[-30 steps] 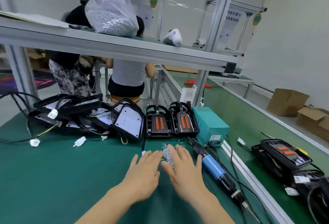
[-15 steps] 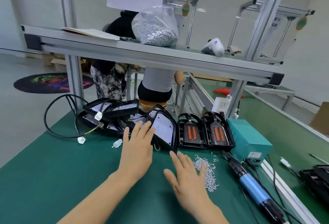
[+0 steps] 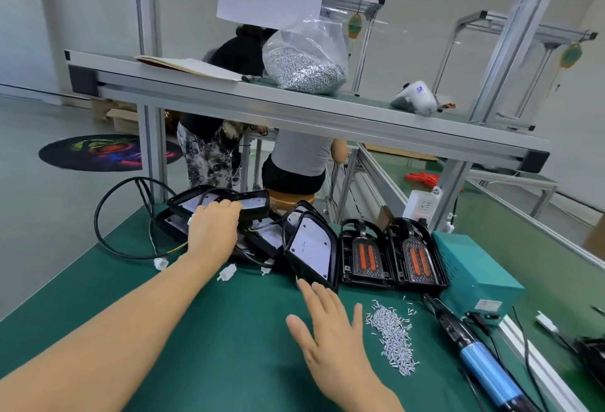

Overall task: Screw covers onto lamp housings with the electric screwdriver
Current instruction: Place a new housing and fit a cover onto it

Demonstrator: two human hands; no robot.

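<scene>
Several black lamp housings (image 3: pixel 252 203) with white LED boards and black cables lie piled at the back left of the green mat. My left hand (image 3: pixel 212 226) reaches onto the pile, its fingers curled over the rim of the top housing. Another housing (image 3: pixel 311 244) leans upright to the right of the pile. Two black covers (image 3: pixel 363 254) with orange strips stand beside it. Spread flat and holding nothing, my right hand (image 3: pixel 330 329) hovers just in front of the leaning housing. A heap of small silver screws (image 3: pixel 393 336) lies right of that hand. The blue electric screwdriver (image 3: pixel 484 366) lies further right.
A teal power box (image 3: pixel 471 267) stands behind the screwdriver, with cables trailing to the right. An aluminium shelf (image 3: pixel 294 107) crosses overhead with a bag of screws (image 3: pixel 304 61) on it. A white power strip (image 3: pixel 422 205) hangs on the post. Two people work behind the bench.
My left hand has moved forward and left from the mat onto the housing pile. My right hand left the screw heap and shifted left. The view turned left.
</scene>
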